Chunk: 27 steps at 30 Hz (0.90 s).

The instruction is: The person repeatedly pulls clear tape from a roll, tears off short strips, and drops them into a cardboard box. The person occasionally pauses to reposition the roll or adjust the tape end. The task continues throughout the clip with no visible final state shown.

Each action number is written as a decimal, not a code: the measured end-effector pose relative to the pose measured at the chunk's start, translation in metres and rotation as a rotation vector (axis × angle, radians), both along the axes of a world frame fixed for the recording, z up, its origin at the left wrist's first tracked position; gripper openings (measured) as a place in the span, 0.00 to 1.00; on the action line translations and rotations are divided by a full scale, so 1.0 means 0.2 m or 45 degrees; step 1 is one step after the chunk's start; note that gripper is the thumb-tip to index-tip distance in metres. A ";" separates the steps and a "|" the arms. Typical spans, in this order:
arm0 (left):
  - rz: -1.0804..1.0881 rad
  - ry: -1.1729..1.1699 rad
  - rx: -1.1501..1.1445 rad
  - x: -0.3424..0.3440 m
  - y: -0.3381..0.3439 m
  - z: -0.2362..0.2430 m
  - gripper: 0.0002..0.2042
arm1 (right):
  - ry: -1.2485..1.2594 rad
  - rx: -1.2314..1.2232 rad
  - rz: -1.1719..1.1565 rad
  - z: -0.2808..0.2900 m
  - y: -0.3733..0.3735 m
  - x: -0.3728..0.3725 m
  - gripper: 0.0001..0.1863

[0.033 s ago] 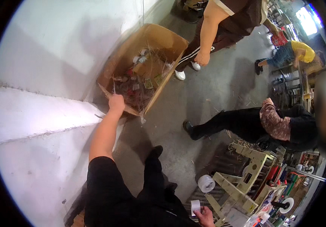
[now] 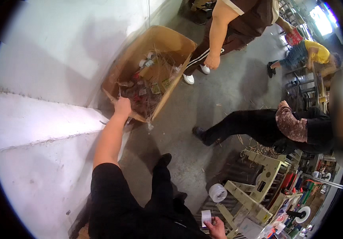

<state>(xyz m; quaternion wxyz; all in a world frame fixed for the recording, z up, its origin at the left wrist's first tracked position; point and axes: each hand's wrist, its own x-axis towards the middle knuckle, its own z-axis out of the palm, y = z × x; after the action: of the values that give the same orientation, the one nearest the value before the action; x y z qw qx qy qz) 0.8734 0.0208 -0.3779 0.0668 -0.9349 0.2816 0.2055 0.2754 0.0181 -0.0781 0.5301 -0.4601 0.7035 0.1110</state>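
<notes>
My left hand (image 2: 122,106) is stretched out to the near edge of the cardboard box (image 2: 167,42) and closed around its rim; the box stands tilted on the concrete floor (image 2: 219,95) against the white wall (image 2: 52,59), full of scraps and straw. My right hand (image 2: 215,228) pinches a small white paper slip (image 2: 206,217) beside a tape roll (image 2: 218,192).
</notes>
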 end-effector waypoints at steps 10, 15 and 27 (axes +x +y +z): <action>-0.083 1.093 -1.059 -0.84 -0.32 0.66 0.12 | -0.078 -0.336 -0.277 0.01 0.02 -0.01 0.12; -0.497 2.297 -0.754 -1.93 -0.09 1.14 0.17 | -0.255 -0.519 -0.735 0.16 0.02 0.03 0.13; -0.451 2.365 -0.657 -2.56 0.10 1.37 0.07 | -0.504 -0.955 -0.750 0.31 0.54 -0.44 0.19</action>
<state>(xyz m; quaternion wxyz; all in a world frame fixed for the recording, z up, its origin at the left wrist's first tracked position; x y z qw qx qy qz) 0.3615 0.0413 -0.1039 -0.3581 -0.3313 0.3947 0.7786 0.1871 0.1269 -0.0163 0.4606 -0.4130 0.6808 -0.3921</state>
